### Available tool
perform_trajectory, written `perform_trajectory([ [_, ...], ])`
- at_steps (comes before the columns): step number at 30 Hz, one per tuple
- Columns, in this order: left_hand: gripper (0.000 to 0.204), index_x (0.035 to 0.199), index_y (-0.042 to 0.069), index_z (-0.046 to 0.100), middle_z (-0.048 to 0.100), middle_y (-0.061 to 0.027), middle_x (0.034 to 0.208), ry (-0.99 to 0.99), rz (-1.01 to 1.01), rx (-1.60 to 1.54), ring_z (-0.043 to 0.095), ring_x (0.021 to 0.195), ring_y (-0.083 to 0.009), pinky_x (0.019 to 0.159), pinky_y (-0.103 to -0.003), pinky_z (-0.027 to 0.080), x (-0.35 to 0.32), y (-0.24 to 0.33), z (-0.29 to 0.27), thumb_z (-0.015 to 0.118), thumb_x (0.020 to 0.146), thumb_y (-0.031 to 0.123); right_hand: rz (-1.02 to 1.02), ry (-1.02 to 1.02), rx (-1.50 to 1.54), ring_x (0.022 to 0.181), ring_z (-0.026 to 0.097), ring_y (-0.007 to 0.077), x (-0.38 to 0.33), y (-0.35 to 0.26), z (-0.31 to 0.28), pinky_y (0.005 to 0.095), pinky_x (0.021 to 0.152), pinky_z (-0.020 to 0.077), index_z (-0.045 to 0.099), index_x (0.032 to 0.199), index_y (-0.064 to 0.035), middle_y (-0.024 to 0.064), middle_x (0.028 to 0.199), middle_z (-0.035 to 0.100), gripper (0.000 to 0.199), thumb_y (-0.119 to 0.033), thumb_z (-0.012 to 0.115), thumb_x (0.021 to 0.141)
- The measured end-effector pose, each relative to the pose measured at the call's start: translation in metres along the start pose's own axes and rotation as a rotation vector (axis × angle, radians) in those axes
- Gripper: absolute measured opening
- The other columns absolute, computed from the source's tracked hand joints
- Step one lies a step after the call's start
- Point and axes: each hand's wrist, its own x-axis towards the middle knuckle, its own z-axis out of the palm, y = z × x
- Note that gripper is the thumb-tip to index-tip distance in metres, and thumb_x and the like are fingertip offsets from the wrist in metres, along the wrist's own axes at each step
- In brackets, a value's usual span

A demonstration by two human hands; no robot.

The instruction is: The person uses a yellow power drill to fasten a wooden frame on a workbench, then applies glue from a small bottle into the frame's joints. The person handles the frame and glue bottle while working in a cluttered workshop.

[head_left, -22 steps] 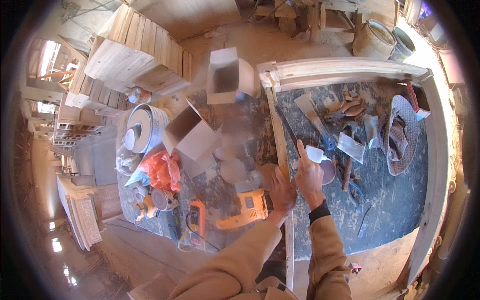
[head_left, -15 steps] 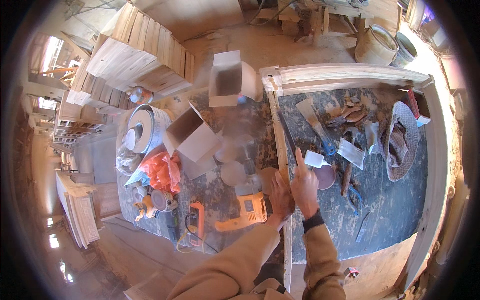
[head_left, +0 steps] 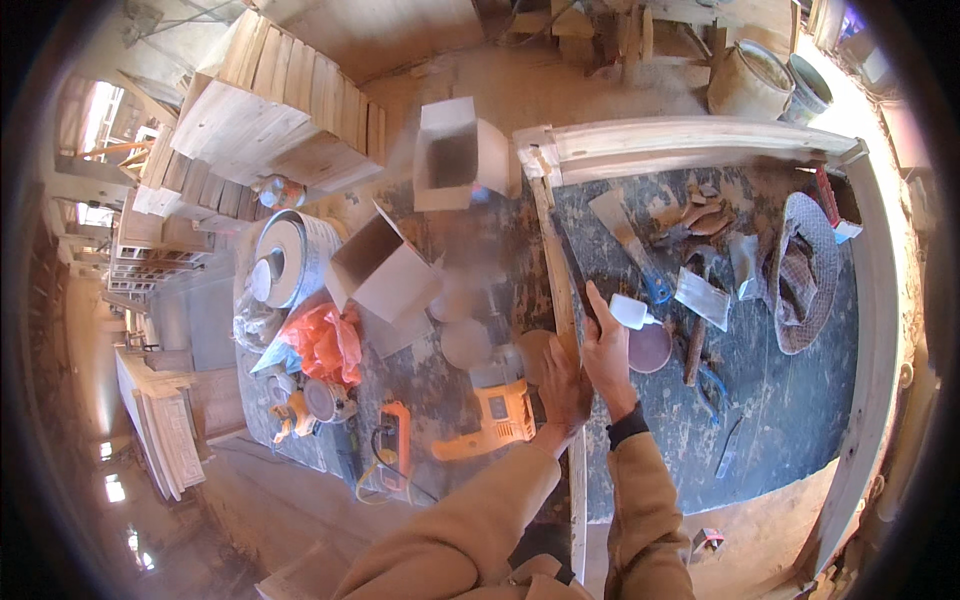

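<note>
Head view: both open hands, left hand (head_left: 563,385) and right hand (head_left: 606,350), press flat on wooden strip (head_left: 558,280), gripping nothing.

floor (head_left: 560,80): sawdust-covered | wooden plank stacks (head_left: 260,120) left | warm sunlight

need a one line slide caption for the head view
Both hands, left hand and right hand, press on a narrow wooden strip beside an orange power drill on a cluttered workbench.

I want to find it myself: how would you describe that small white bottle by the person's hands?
Start at the dark, dusty workbench top inside the pale wooden frame. Just right of the person's right hand, beside the fingertips, lies the small white bottle, above a round reddish-brown disc. It is the only plain white, rounded thing among dark tools.
</note>
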Motion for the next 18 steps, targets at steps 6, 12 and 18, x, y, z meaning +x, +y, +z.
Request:
perform_trajectory([
  [6, 0.077, 0.148, -0.008, 0.02, 0.047, -0.0348, 0.124, 0.01, -0.087, -0.055, 0.051, 0.112, -0.0529, 0.091, -0.055, 0.046, -0.001, 0.006, 0.0, 0.063, 0.093, 0.027, 0.335, -0.149, 0.116, 0.053, 0.05, 0.0321, -0.011, -0.007, -0.011, 0.0415, 0.057, 0.0447, 0.049, 0.148, -0.0126, 0.0197, 0.065, 0.057, 0.055, 0.002, 0.052, 0.095],
  [12, 0.081, 0.147, -0.009, 0.021, 0.047, -0.034, 0.125, -0.041, -0.097, -0.12, 0.053, 0.11, -0.0524, 0.087, -0.054, 0.048, 0.003, 0.002, 0.001, 0.067, 0.089, 0.024, 0.259, -0.164, -0.33, 0.065, 0.062, 0.0426, -0.002, -0.026, -0.004, 0.0486, 0.062, 0.05, 0.047, 0.149, -0.0152, 0.0215, 0.072, 0.065, 0.058, 0.0, 0.054, 0.093],
  [18, 0.083, 0.147, -0.009, 0.021, 0.048, -0.0322, 0.125, -0.019, -0.061, -0.072, 0.054, 0.11, -0.0505, 0.083, -0.053, 0.051, 0.0, 0.002, 0.002, 0.069, 0.087, 0.024, 0.194, -0.157, -0.306, 0.067, 0.065, 0.0428, -0.001, -0.026, 0.002, 0.0512, 0.063, 0.0535, 0.04, 0.153, -0.0147, 0.0227, 0.075, 0.066, 0.071, -0.001, 0.057, 0.086],
])
